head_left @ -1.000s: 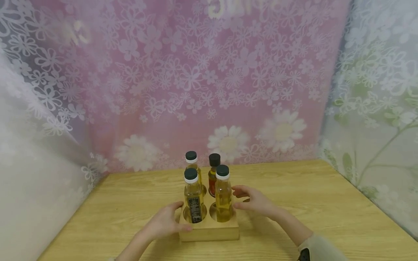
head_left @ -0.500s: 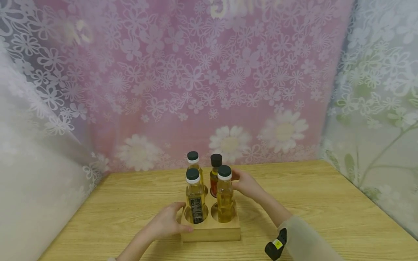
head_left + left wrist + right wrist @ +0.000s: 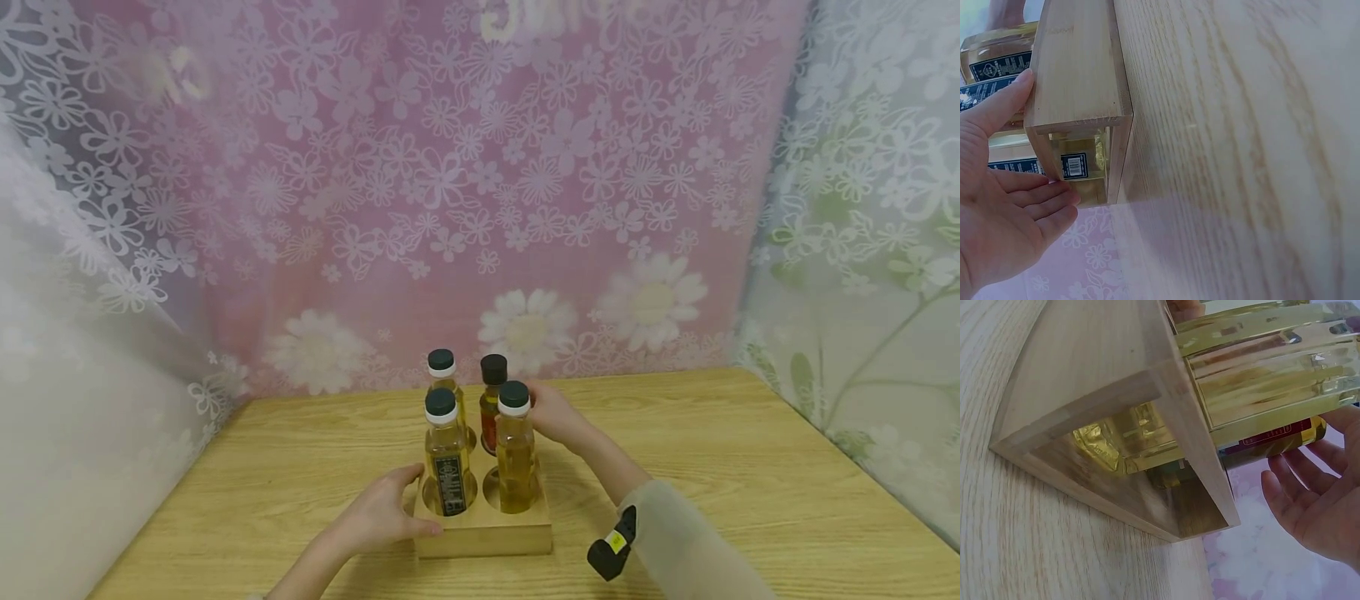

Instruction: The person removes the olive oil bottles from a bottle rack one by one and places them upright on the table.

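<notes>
A wooden bottle holder (image 3: 483, 540) stands on the table with several upright bottles in its round holes. My left hand (image 3: 378, 508) holds the holder's near left corner. Its thumb lies at the front top edge and its fingers at the left side. At the back right is a dark, black-capped bottle (image 3: 490, 421) with a red label. My right hand (image 3: 558, 415) grips its upper part; in the head view the fingertips are hidden behind the front right bottle (image 3: 516, 458). Pale yellow liquid fills the front left bottle (image 3: 448, 450), which has a black label, and the back left bottle (image 3: 442, 371).
The wood-grain table (image 3: 697, 467) spreads to both sides of the holder. A pink flowered curtain (image 3: 480, 183) hangs behind, with pale curtains left and right. A black strap device (image 3: 611, 554) is on the right wrist. The holder's side (image 3: 1104, 456) is open.
My right hand has moved from beside the front right bottle back and left to the black-capped bottle and taken hold of it. The left hand and holder stay in place.
</notes>
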Demonstrator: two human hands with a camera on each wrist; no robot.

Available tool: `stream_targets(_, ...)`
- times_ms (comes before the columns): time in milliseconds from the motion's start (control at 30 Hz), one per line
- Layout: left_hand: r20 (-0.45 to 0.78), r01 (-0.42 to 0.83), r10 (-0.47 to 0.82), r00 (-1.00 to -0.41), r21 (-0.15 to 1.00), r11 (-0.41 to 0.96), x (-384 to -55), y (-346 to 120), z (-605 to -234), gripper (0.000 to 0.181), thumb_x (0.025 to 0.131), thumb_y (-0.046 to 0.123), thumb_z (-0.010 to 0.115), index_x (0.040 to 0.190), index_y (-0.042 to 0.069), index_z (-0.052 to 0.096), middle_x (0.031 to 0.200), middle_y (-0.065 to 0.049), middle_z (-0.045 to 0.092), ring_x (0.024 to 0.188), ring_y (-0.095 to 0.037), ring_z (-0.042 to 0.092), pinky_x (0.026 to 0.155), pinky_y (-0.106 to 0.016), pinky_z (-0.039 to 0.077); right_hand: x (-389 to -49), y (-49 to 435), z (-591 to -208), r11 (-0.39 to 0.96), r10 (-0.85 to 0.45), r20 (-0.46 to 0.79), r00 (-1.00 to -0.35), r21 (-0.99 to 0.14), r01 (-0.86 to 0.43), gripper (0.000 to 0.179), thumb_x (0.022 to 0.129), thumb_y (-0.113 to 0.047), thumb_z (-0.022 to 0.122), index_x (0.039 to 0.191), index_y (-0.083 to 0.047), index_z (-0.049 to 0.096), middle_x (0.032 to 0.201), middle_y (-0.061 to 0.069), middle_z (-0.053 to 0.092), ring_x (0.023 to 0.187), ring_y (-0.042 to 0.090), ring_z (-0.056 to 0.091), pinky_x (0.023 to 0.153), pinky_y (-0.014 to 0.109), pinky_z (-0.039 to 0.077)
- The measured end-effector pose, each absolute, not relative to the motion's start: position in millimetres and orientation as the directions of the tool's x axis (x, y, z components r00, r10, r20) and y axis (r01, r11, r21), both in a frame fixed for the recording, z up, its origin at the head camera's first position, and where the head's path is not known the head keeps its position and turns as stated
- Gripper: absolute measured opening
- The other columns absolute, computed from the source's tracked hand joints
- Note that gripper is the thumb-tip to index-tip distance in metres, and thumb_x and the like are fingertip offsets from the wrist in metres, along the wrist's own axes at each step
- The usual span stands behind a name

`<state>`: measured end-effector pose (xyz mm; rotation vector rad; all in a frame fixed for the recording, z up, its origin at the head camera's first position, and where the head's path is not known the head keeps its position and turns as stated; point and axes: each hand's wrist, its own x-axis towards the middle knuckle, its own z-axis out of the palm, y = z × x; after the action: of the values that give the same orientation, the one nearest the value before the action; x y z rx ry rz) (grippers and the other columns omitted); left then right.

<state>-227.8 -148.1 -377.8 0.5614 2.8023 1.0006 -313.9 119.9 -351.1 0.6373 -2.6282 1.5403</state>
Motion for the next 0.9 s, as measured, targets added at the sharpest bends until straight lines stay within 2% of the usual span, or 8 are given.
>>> stream_targets(333, 0.015, 0.305, 0.387, -0.922, 0.646, 0.700, -229.0, -149.1, -381.2, 0.092, 0.067, 0.041, 0.081, 0.133, -0.010, 0.041, 0.133, -0.027, 0.044, 0.122, -0.044, 0.041, 0.094, -0.059, 0.035, -314.3, 116.3, -352.9, 0.385, -0.384, 0.245, -0.890, -0.834, -0.396, 0.050, 0.082, -0.024, 0.072, 0.127, -0.009, 0.057, 0.122, 0.008, 0.058, 0.112, 0.028, 0.053, 0.090, 0.045, 0.044)
stream_targets(500, 0.019, 0.311, 0.391, -0.920, 0.640, 0.703, -229.2, -148.4, -381.0, 0.092, 0.068, 0.041, 0.081, 0.133, -0.010, 0.042, 0.133, -0.026, 0.045, 0.121, -0.044, 0.041, 0.094, -0.058, 0.035, -313.3, 113.3, -355.2, 0.380, -0.315, 0.254, -0.914, -0.849, -0.367, 0.046, 0.079, -0.024, 0.075, 0.120, -0.009, 0.060, 0.114, 0.005, 0.061, 0.107, 0.025, 0.056, 0.087, 0.045, 0.045)
stream_targets(600, 0.017, 0.312, 0.393, -0.919, 0.639, 0.703, -228.6, -148.2, -380.7, 0.092, 0.068, 0.041, 0.081, 0.133, -0.010, 0.042, 0.133, -0.027, 0.045, 0.121, -0.045, 0.041, 0.094, -0.059, 0.035, -314.2, 113.4, -357.5, 0.369, -0.251, 0.252, -0.935, -0.868, -0.333, 0.043, 0.079, -0.018, 0.075, 0.118, -0.007, 0.060, 0.110, 0.007, 0.063, 0.105, 0.027, 0.057, 0.088, 0.046, 0.045)
stream_targets(733, 0.008, 0.305, 0.393, -0.920, 0.647, 0.699, -227.9, -148.0, -381.2, 0.092, 0.068, 0.041, 0.081, 0.134, -0.010, 0.041, 0.133, -0.027, 0.045, 0.121, -0.045, 0.041, 0.094, -0.059, 0.035, -314.7, 116.1, -358.9, 0.377, -0.191, 0.233, -0.954, -0.879, -0.290, 0.048, 0.081, -0.009, 0.069, 0.127, -0.004, 0.054, 0.115, 0.012, 0.061, 0.105, 0.029, 0.057, 0.086, 0.046, 0.046)
stream_targets(900, 0.015, 0.305, 0.386, -0.922, 0.642, 0.703, -228.1, -148.8, -379.2, 0.092, 0.067, 0.041, 0.082, 0.133, -0.009, 0.042, 0.132, -0.026, 0.046, 0.121, -0.044, 0.042, 0.094, -0.058, 0.036, -315.5, 121.5, -352.6, 0.343, -0.178, 0.233, -0.956, -0.896, -0.282, 0.054, 0.083, -0.011, 0.065, 0.133, 0.000, 0.047, 0.118, 0.017, 0.056, 0.107, 0.032, 0.055, 0.084, 0.044, 0.048)
